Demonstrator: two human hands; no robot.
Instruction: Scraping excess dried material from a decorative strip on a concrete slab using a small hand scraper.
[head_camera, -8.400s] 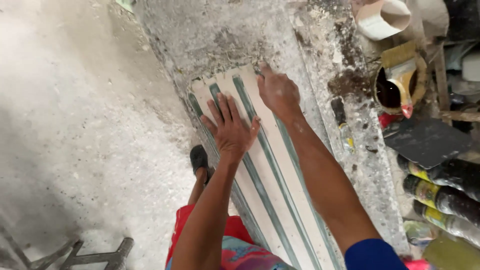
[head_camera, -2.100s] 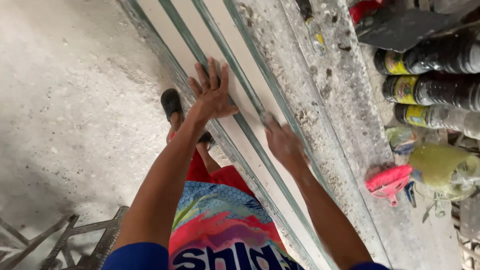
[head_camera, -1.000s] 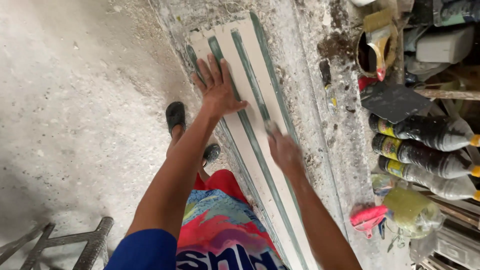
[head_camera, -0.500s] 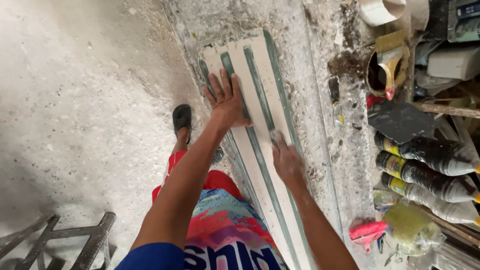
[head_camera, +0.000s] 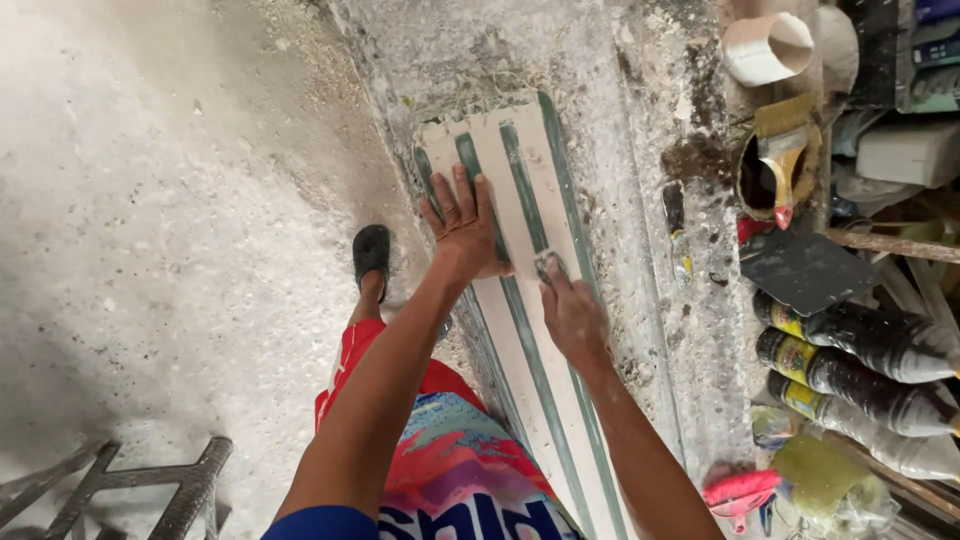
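Both hands sit slightly nearer the far end of the moulding strip (head_camera: 520, 300) than half a second ago. From the head view, the left hand (head_camera: 465, 225) lies open and flat on the pale grooved strip, which rests along the dusty worktop (head_camera: 640, 200). Beside it, the right hand (head_camera: 572, 310) presses a small pad down, fingers curled.

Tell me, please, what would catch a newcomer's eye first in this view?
First, the long pale grooved moulding strip lying along the rough concrete ledge at centre. The left hand is pressed flat on it near its far end, and the right hand rubs a small pad against a groove. To the right, dark plastic bottles lie on their sides below a paintbrush resting on a can.
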